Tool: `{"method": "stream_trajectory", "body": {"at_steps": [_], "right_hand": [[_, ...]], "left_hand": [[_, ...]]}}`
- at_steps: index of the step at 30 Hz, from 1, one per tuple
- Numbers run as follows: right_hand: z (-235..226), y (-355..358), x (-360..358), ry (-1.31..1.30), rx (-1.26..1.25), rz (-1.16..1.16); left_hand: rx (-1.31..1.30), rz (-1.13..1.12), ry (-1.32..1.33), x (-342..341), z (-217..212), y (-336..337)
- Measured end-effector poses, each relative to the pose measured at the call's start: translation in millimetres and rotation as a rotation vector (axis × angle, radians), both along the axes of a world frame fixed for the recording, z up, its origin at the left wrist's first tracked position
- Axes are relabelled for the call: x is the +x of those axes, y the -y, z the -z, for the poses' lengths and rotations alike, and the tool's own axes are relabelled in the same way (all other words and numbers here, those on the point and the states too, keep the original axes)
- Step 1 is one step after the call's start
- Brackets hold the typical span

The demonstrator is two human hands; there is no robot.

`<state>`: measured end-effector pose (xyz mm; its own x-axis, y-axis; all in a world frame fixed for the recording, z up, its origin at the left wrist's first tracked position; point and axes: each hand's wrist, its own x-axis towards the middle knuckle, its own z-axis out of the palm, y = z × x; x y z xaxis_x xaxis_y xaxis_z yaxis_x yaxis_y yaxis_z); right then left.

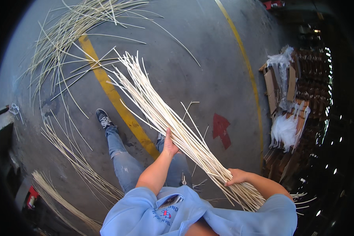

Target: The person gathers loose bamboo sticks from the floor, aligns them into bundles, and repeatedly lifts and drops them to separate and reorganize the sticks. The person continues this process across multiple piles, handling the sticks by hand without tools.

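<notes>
While both hands (200, 161) grip cane bundle (165, 118) (tips splayed), floor (192, 47) open ahead.

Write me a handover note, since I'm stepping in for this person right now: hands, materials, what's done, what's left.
Left hand: gripping the bundle of pale thin sticks mid-length.
Right hand: gripping the same bundle near its lower end.
The bundle slants up and away over the grey floor.
Done: one bundle gathered in hand.
Left: loose sticks lie scattered at the upper left, and more sticks lie beside the left leg.
</notes>
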<state>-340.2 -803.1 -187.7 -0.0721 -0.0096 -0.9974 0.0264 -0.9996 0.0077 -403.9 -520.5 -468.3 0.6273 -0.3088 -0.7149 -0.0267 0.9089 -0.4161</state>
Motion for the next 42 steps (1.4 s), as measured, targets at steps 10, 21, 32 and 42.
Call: {"method": "stream_trajectory", "body": {"at_steps": [10,21,32,42], "right_hand": [[347,197,-70,-0.107,0.053,0.082],[663,95,19,0.683,-0.005,0.215],[764,-86,58,0.792,0.325,0.530],[752,-94,52,0.512,0.537,0.729]], "left_hand": [[0.226,0.200,-0.179,-84,203,135],[0.363,0.625,-0.229,-144,380,87],[0.734,0.666,-0.204,-131,422,-28],[0.802,0.324,-0.075,-62,456,-23]]}}
